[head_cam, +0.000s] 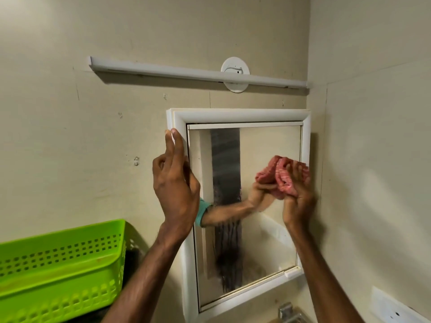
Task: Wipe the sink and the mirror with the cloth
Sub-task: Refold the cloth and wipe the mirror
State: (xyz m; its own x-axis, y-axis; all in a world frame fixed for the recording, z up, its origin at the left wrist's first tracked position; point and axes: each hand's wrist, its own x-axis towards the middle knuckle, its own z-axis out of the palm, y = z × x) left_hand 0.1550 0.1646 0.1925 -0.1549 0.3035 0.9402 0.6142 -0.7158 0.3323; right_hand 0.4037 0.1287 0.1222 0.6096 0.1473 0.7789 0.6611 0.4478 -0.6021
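Observation:
A white-framed mirror (261, 243) hangs on the beige wall. My right hand (297, 199) presses a bunched pink cloth (283, 177) against the glass near its right edge, at mid-height. My left hand (175, 183) rests on the frame's left side, with the fingertips on the white moulding and nothing held. The glass reflects my arm and the cloth, and dark streaks run down its middle. The sink is out of view; only a metal tap (289, 313) shows at the bottom edge.
A green perforated plastic basket (60, 266) stands at the lower left. A white bar light (198, 73) runs along the wall above the mirror. The side wall closes in on the right, with a white socket plate (394, 308) low down.

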